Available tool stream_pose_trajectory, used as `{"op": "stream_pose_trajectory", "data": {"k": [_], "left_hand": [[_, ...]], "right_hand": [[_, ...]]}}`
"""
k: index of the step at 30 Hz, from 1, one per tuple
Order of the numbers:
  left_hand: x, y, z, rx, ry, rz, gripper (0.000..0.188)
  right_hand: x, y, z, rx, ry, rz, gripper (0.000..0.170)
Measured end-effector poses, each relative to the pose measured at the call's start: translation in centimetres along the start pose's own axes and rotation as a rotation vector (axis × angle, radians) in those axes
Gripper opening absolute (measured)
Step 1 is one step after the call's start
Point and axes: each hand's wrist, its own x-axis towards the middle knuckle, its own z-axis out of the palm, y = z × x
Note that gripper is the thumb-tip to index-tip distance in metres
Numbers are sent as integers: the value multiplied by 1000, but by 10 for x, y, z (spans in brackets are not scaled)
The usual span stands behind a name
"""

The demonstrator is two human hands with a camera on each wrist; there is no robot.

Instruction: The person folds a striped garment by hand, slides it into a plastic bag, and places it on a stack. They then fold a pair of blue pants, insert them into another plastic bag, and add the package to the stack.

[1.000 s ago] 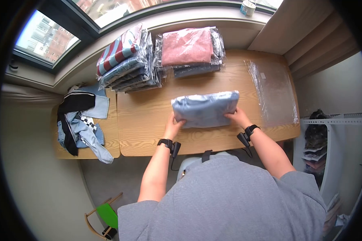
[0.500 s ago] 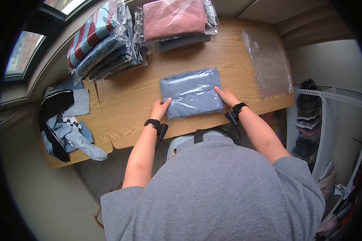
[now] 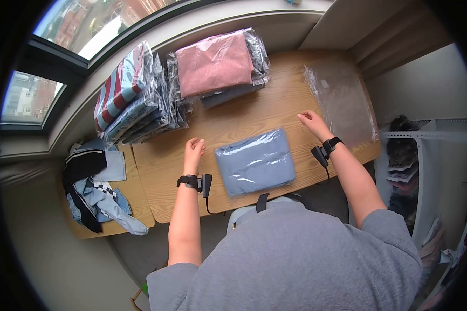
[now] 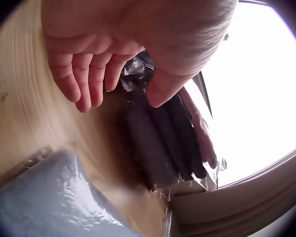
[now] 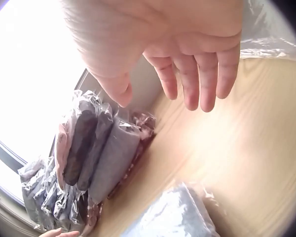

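Note:
A folded blue garment in clear plastic (image 3: pixel 255 162) lies flat near the table's front edge; its corner (image 4: pixel 54 192) shows low in the left wrist view, and part of it (image 5: pixel 172 217) in the right wrist view. To its left, the left hand (image 3: pixel 193 155) is raised, touching nothing, its fingers (image 4: pixel 91 79) loosely bent and thumb apart. Beyond its upper right corner hovers the right hand (image 3: pixel 315 124), empty, with relaxed fingers (image 5: pixel 200 79) hanging down in the right wrist view.
Bagged garments stand in two stacks at the back, one topped by a striped piece (image 3: pixel 122 90), the other by a pink one (image 3: pixel 215 65). Loose clothes (image 3: pixel 96 181) lie at the left. Clear plastic bags (image 3: pixel 345 103) lie at the right, beside a white shelf (image 3: pixel 420 136).
Both hands have let go of the bagged blue garment and moved apart, off its sides. The garment, tilted up a second ago, now lies flat on the table.

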Motion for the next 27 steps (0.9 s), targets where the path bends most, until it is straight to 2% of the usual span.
{"op": "stream_pose_trajectory", "data": {"k": [1,2,4,7,8,10,12,16,18,19,20,22,25,27], "left_hand": [[16,7,4,-131,-48,-78,49],[27,14,12,-119,-62,-66,49],[48,27,34,-515,-113,-228,52],[87,27,64,-658,-156,-354,55],[94,31,78,-700,-142,-375,58],[118,25,94,-823,-51,-345,45],[133,28,106,-962,40,-328,39],[141,20,116,-1018,114,-331,32],[144,16,113,-1035,71,-278,31],[144,15,109,-1042,47,-285,29],[145,13,106,-1025,45,-290,29],[145,11,101,-1047,-30,-276,29],[132,28,100,-1064,46,-304,28],[127,15,92,-1097,42,-285,27]], "right_hand": [[13,-10,-2,12,18,-4,56],[27,-21,-1,50,26,-33,56],[56,-35,5,98,54,-66,57],[100,-48,19,225,90,-79,66],[112,-56,23,282,74,-24,71],[140,-61,33,356,72,34,75],[173,-53,47,269,146,-36,78],[209,-39,75,351,168,3,76],[220,-30,92,286,75,-30,70],[223,-27,101,369,13,-111,57],[225,-27,106,383,20,-103,57],[227,-27,113,7,-1,-115,47],[204,-35,116,63,24,-93,41],[191,-36,118,59,26,-75,38]]}}
